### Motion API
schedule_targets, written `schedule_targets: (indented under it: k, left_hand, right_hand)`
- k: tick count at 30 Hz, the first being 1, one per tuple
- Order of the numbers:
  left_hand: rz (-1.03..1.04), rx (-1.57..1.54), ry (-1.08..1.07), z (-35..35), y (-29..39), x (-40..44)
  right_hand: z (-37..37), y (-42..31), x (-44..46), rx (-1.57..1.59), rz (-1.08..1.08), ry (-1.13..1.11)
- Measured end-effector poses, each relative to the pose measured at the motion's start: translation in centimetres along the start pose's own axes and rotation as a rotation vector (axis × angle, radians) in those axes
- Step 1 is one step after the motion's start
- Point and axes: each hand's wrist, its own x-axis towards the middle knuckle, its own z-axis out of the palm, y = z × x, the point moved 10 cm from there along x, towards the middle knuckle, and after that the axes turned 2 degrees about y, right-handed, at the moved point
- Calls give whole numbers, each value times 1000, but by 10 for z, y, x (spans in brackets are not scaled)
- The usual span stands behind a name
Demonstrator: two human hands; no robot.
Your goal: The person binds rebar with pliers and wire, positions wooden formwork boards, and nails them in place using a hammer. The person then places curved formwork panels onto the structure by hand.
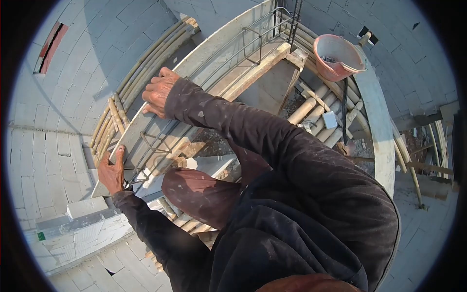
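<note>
A long pale board (219,36) stands on edge and runs diagonally from the lower left to the top centre. Over its upper edge my right hand (161,92) is closed, with the fingers curled round it. Lower down, near the board's left end, my left hand (112,171) grips the same edge, thumb on the inner face and fingers mostly hidden. Alongside the board's inner face lies a thin steel rebar cage (252,45). A wooden beam (258,68) runs parallel to it on the inner side.
A pinkish bucket (335,56) with dark bits inside stands at upper right. Bamboo poles (311,107) lie below it, and more bamboo (155,58) lies beyond the board. Grey block walls (116,36) surround the work. A pale plank (382,126) curves down the right.
</note>
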Motion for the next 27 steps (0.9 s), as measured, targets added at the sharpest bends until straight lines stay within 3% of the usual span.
schedule_targets:
  k: [3, 6, 8, 10, 12, 14, 17, 20, 24, 26, 27]
  left_hand:
    - [34, 43, -90, 18, 27, 7]
    - [214, 13, 33, 29, 69, 19]
    - [71, 7, -198, 47, 86, 23]
    - [90, -40, -143, 61, 74, 21]
    - [147, -170, 104, 47, 74, 15]
    - [104, -134, 70, 48, 67, 16]
    - [96, -152, 49, 45, 69, 20]
    - [118, -106, 35, 46, 68, 22]
    - [114, -155, 66, 54, 59, 8]
    - [109, -96, 60, 52, 61, 8]
    - [164, -105, 118, 49, 62, 6]
  right_hand:
    - [-2, 0, -5, 1, 6, 10]
    - [0, 1, 0, -11, 1, -19]
    - [6, 4, 2, 35, 19, -26]
    - [6, 3, 2, 37, 16, -6]
    - [5, 3, 0, 38, 11, 15]
    - [-14, 0, -8, -33, -15, 229]
    - [4, 4, -3, -119, 5, 51]
    - [-7, 10, -7, -114, 53, 152]
    - [8, 19, -12, -59, 93, 14]
    - [-60, 7, -35, 105, -88, 608]
    - [-87, 5, -53, 188, -103, 719]
